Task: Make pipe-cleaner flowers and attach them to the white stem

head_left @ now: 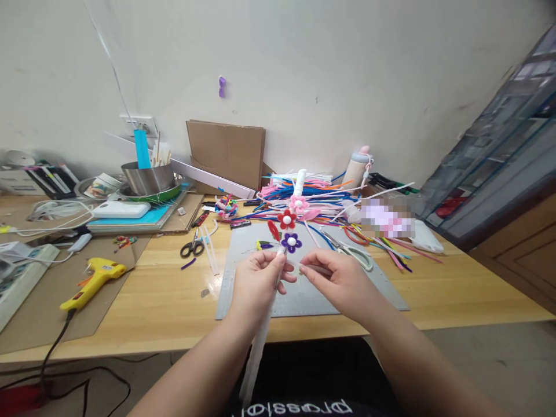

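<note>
My left hand (pixel 259 277) is closed around a long white fuzzy stick (pixel 260 341) that runs from my lap up over the grey cutting mat (pixel 369 289). The stick carries small pipe-cleaner flowers: a purple one (pixel 291 241), a red one (pixel 286 219) and a pink one (pixel 299 203), with a red leaf loop (pixel 273 230) beside them. My right hand (pixel 336 275) pinches a thin pale strand (pixel 319 270) just right of the stick, its fingertips close to my left hand's.
A heap of coloured pipe cleaners (pixel 321 197) lies behind the mat. Green-handled scissors (pixel 351 250), black scissors (pixel 193 246), a yellow glue gun (pixel 93 281), a metal pot (pixel 147 176), cardboard (pixel 226 150) and a bottle (pixel 358 165) stand on the wooden desk (pixel 165 301).
</note>
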The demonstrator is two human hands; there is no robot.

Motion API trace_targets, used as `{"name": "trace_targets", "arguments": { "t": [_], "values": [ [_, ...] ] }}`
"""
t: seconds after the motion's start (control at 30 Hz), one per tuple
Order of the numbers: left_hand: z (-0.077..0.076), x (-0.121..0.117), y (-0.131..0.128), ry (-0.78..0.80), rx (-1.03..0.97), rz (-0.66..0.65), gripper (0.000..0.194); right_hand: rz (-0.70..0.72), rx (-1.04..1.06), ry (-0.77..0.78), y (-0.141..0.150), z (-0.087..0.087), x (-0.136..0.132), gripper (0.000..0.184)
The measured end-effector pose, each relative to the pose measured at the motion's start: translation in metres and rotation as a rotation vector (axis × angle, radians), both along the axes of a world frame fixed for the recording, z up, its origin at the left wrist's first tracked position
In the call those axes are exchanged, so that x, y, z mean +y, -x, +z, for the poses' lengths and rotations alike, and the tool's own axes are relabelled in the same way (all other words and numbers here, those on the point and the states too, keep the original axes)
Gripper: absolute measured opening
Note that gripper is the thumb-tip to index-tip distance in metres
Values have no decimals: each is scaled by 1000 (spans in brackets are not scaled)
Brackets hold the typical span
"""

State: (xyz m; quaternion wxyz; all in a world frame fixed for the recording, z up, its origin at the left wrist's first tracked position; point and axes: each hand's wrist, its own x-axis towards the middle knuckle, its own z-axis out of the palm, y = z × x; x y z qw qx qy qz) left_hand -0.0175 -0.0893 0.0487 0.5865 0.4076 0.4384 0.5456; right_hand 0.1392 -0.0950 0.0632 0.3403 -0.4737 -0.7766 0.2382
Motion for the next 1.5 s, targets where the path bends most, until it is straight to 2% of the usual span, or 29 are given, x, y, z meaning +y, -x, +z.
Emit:
{"name": "trace_targets", "arguments": {
  "t": [0.1, 0.2, 0.3, 0.43, 0.5, 0.57, 0.67, 0.73, 0.87, 0.97, 1.1, 1.2, 1.23, 1.33, 1.5],
  "values": [
    [0, 1, 3, 1, 33, -17, 22, -74, -181, -164, -7, 12, -3, 13],
    [3, 0, 5, -20, 166, -30, 19, -92, -428, -417, -13, 31, -8, 16],
    [10, -1, 8, -86, 418, -95, 14, 72, -702, -688, -13, 57, -15, 18],
    [27, -5, 13, -331, 833, -219, 17, 364, -913, -869, -7, 91, -18, 23],
    [33, -7, 14, -424, 948, -273, 20, 480, -960, -901, -2, 105, -15, 21],
    [35, -8, 14, -517, 1015, -273, 22, 584, -1024, -884, 5, 116, -10, 17],
    [32, -10, 13, -633, 1039, -298, 25, 680, -1143, -752, 16, 127, -2, 17],
    [28, -13, 12, -636, 1014, -353, 22, 717, -1174, -637, 23, 129, 5, 16],
    [26, -23, 13, -507, 879, -525, 15, 773, -1008, -430, 24, 125, 24, 8],
    [28, -32, 17, -433, 741, -607, 13, 840, -779, -137, 14, 115, 40, 10],
    [32, -36, 21, -315, 434, -537, 14, 789, -477, 217, -4, 93, 50, 11],
    [33, -33, 22, -188, 161, -463, 16, 664, -204, 396, -12, 68, 43, 17],
    [33, -31, 21, -159, 99, -443, 17, 587, -106, 387, -13, 59, 39, 19],
    [29, -27, 18, -93, -15, -395, 21, 496, 6, 304, -14, 32, 27, 25],
    [21, -21, 14, -7, -122, -316, 24, 326, 25, -54, -6, 10, 11, 24]
  ]
}}
